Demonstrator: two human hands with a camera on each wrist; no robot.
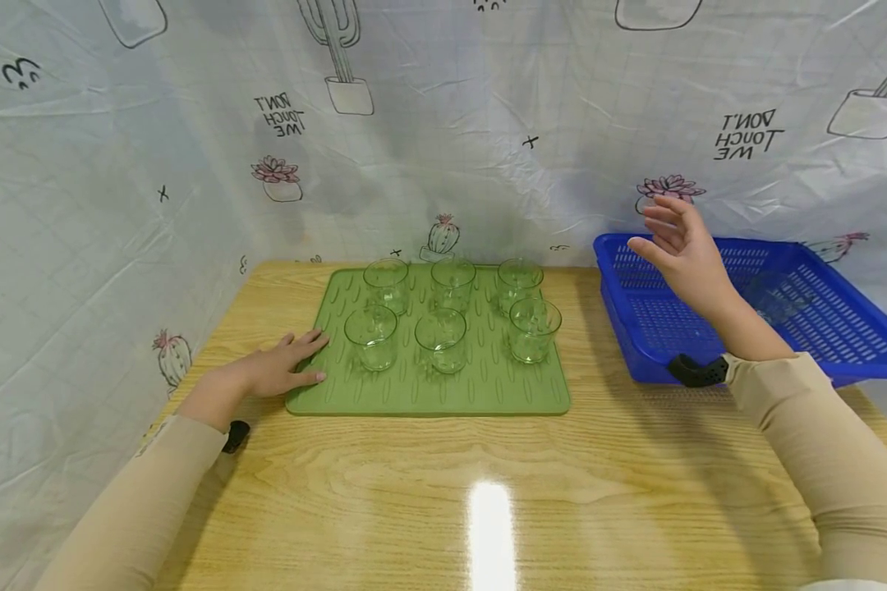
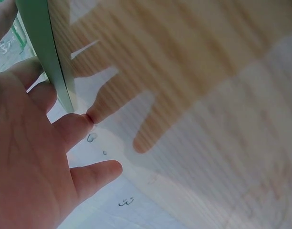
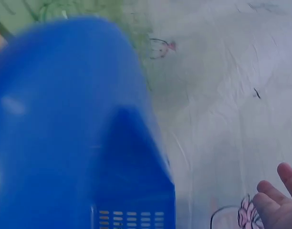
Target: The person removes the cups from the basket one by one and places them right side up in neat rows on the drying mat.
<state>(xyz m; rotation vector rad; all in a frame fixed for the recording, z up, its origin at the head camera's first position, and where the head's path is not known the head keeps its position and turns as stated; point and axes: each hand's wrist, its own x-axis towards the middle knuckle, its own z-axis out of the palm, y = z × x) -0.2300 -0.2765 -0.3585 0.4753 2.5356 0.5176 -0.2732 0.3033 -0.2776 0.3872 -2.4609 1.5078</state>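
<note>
Several clear glass cups stand in two rows on a green ridged mat (image 1: 421, 398), among them a front-left cup (image 1: 373, 341) and a front-right cup (image 1: 534, 332). My left hand (image 1: 281, 365) rests at the mat's left edge with fingers spread over it. In the left wrist view, the fingertips of this hand (image 2: 31, 143) reach the mat's side (image 2: 48, 52). Raised over the left part of a blue plastic basket (image 1: 621, 328), my right hand (image 1: 683, 254) has loosely bent fingers, the thumb apart, and nothing in its grasp.
Clear glassware (image 1: 776, 295) lies inside the basket, at the table's right side. A patterned white sheet (image 1: 443, 148) hangs behind and to the left of the wooden table (image 1: 384, 484). Bright light reflects off the table's front part.
</note>
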